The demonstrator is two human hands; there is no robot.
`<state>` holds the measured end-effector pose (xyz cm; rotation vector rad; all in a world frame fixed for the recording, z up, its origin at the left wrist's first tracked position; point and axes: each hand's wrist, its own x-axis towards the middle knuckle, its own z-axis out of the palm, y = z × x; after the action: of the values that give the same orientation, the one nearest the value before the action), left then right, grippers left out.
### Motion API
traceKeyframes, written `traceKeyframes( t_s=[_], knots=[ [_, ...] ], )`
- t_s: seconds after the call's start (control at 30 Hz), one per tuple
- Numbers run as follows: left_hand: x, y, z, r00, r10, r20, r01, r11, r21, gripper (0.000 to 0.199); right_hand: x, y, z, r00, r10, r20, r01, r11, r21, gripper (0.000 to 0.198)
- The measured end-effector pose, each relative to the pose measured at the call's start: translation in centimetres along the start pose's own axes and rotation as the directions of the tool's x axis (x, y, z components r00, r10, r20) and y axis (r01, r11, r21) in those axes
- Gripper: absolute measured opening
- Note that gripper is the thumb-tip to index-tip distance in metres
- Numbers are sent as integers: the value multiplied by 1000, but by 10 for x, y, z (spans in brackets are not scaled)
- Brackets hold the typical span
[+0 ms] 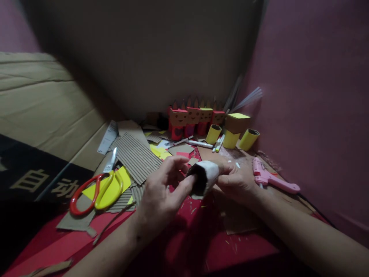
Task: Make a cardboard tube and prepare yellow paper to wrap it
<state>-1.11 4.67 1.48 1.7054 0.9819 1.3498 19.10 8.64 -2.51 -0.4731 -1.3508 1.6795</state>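
Observation:
Between my hands is a short white tube (212,171), tilted so that its dark open end faces left and toward me. My right hand (238,177) grips its far right end with thumb and fingers. My left hand (164,184) is at the open end, thumb at the mouth and fingers curled around the far side, partly hidden. Left of my left hand, scissors (99,192) with one red and one yellow handle lie on yellow paper (124,179) and corrugated cardboard (140,157). A pink glue gun (272,179) rests right of my right hand.
Several red figures with box heads (178,117) stand at the back, beside yellow tubes (249,139) and a box-topped yellow tube (231,138). Markers (200,144) and paper scraps lie before them. Clear glue sticks (249,99) lean at the right wall. A large cardboard box (43,100) borders the left.

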Motion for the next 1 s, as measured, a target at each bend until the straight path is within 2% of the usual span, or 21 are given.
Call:
traceKeyframes(
  t_s=[0.1, 0.2, 0.3, 0.4, 0.47, 0.53, 0.6, 0.63, 0.7, 0.77, 0.83, 0.87, 0.9, 1.0],
  knots=[
    [7, -4, 0, 976, -191, 102, 186, 981, 50, 25, -2, -1, 5, 1000, 17, 8, -16, 997, -79, 24],
    [13, -8, 4, 929, -330, 170, 345, 936, -74, 21, -5, -4, 13, 999, 35, -32, -38, 995, -91, 28],
    [15, -15, 8, 903, -389, 183, 423, 883, -205, 16, -7, -5, 19, 998, 18, -59, -23, 997, -79, 29],
    [19, -23, 9, 892, -402, 204, 442, 870, -219, 18, -6, -5, 20, 996, -47, -71, 33, 983, -181, 28],
    [23, -27, 8, 892, -421, 165, 451, 858, -247, 31, -5, -5, 18, 990, -108, -87, 77, 950, -302, 27],
    [26, -27, 4, 892, -450, 48, 445, 851, -280, 41, -3, -6, 16, 972, -200, -125, 126, 888, -442, 25],
    [29, -23, -1, 876, -474, -91, 428, 850, -307, 38, -2, -8, 15, 938, -312, -148, 180, 808, -560, 25],
    [29, -21, -3, 866, -484, -124, 427, 846, -319, 34, -2, -8, 14, 921, -358, -151, 202, 773, -602, 26],
    [28, -16, -5, 867, -491, -86, 441, 837, -325, 31, -1, -9, 14, 900, -411, -145, 228, 729, -646, 27],
    [25, -15, -4, 875, -480, 62, 478, 835, -273, 32, -1, -8, 15, 890, -434, -141, 237, 703, -671, 27],
    [21, -16, 0, 855, -481, 192, 514, 835, -197, 32, -2, -6, 16, 886, -445, -127, 242, 679, -693, 25],
    [20, -18, 2, 845, -487, 219, 527, 829, -186, 31, -2, -5, 16, 884, -453, -114, 248, 661, -708, 25],
    [19, -20, 4, 843, -489, 226, 531, 824, -197, 30, -3, -4, 17, 881, -462, -101, 253, 641, -724, 25],
    [19, -27, 10, 883, -444, 153, 469, 832, -296, 28, -4, -3, 16, 862, -496, -107, 258, 611, -748, 21]
  ],
)
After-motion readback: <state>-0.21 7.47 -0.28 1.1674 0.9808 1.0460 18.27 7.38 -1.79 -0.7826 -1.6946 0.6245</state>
